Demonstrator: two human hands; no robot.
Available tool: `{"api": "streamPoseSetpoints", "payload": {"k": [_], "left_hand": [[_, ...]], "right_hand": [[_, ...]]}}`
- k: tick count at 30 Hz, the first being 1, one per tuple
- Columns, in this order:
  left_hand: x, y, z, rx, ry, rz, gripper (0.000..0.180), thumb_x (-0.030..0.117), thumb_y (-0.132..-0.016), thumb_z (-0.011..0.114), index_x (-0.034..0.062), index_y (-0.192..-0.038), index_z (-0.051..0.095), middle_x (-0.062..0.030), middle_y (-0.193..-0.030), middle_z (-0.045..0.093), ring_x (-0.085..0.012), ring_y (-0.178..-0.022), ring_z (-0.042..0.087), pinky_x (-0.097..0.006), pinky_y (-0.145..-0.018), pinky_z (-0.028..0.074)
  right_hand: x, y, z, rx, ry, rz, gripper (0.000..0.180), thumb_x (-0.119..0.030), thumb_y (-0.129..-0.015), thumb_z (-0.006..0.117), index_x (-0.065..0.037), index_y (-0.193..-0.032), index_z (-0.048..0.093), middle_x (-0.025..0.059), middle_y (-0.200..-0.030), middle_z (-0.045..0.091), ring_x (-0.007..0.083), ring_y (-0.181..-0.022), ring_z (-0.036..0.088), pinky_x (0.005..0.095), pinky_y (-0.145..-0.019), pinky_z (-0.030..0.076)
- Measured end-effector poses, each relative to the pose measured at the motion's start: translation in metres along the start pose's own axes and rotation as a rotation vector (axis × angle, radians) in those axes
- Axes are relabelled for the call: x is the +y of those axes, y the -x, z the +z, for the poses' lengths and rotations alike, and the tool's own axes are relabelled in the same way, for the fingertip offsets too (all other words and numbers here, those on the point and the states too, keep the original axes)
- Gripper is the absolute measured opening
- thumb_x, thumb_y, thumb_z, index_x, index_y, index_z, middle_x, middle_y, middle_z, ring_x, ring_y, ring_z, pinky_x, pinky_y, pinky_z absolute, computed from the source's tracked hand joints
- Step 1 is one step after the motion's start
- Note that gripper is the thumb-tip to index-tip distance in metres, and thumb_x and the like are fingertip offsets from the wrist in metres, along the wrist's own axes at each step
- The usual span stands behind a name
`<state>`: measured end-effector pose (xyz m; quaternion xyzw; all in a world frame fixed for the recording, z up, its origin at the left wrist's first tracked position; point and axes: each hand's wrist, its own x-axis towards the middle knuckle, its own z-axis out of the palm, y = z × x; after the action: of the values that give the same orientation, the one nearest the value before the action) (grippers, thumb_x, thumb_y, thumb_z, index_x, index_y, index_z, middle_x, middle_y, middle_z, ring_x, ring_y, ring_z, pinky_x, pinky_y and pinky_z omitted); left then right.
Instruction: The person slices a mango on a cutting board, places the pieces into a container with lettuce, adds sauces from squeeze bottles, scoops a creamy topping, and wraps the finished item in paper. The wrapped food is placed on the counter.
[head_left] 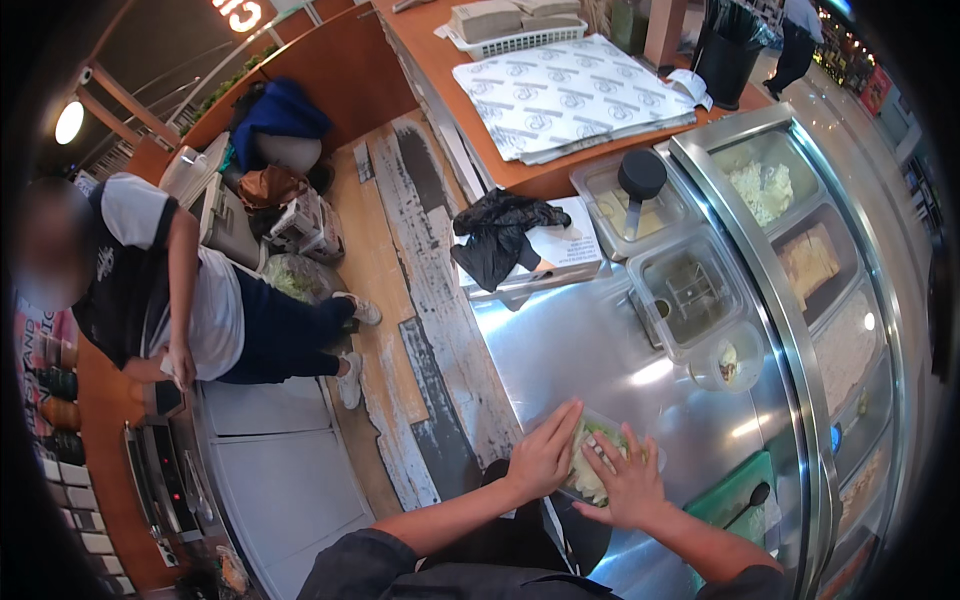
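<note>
A clear plastic container (pixel 662 458) with green leaves and pale pieces of food (pixel 585 474) stands at the near edge of the steel counter. Along its left side lies my left hand (pixel 541 458), its fingers straight and close together. My right hand (pixel 625 485) rests over the top and right side of the container with its fingers spread. Between them, the two hands cover much of the food, so I cannot make out all of it.
To the right, a green cutting board (pixel 735 495) bears a dark-headed utensil (pixel 760 494). Beyond are clear tubs (pixel 685 295), a black plastic bag (pixel 505 235) on a white box, and a metal-framed row of food trays (pixel 808 262). A co-worker (pixel 215 290) stands at the left.
</note>
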<state>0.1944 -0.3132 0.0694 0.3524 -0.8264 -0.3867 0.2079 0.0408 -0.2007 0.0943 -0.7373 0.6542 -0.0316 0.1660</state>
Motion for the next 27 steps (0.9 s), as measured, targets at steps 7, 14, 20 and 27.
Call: {"api": "streamPoseSetpoints", "payload": {"k": [7,14,20,27], "left_hand": [[-0.001,-0.002,-0.002,-0.028,-0.279,0.099,0.061,0.023,-0.080,0.056,0.0014,-0.134,0.039,-0.0152,-0.134,0.043,-0.0305,-0.109,0.053,-0.039,-0.082,0.047],[-0.005,0.004,0.005,-0.129,-0.550,0.215,0.072,0.040,-0.082,0.049,-0.0052,-0.136,0.032,-0.0187,-0.146,0.025,-0.0301,-0.135,0.025,-0.059,-0.101,0.024],[-0.018,-0.007,0.018,-0.241,-0.396,0.345,0.079,0.043,-0.083,0.050,-0.0066,-0.139,0.024,-0.0204,-0.148,0.019,-0.0297,-0.139,0.016,-0.053,-0.108,0.018],[-0.018,-0.005,0.015,-0.173,-0.244,0.347,0.087,0.037,-0.077,0.062,-0.0064,-0.140,0.021,-0.0221,-0.146,0.021,-0.0363,-0.135,0.022,-0.048,-0.108,0.022]], "right_hand": [[0.002,-0.001,0.006,0.028,0.041,-0.012,0.089,-0.059,-0.061,0.069,-0.015,-0.134,0.041,0.0089,-0.143,0.029,0.0427,-0.132,0.017,0.0646,-0.096,0.020],[-0.006,-0.003,-0.004,-0.004,0.045,-0.037,0.098,-0.061,-0.062,0.069,-0.009,-0.136,0.033,0.0136,-0.140,0.030,0.0446,-0.130,0.020,0.0641,-0.098,0.016],[-0.006,0.024,-0.002,0.132,0.143,0.133,0.095,-0.054,-0.070,0.065,-0.002,-0.139,0.027,0.0234,-0.137,0.034,0.0413,-0.131,0.025,0.0517,-0.105,0.019],[0.005,0.027,0.021,0.341,-0.122,0.044,0.095,-0.047,-0.067,0.068,0.001,-0.138,0.027,0.0289,-0.139,0.029,0.0439,-0.128,0.029,0.0521,-0.106,0.023]]}}
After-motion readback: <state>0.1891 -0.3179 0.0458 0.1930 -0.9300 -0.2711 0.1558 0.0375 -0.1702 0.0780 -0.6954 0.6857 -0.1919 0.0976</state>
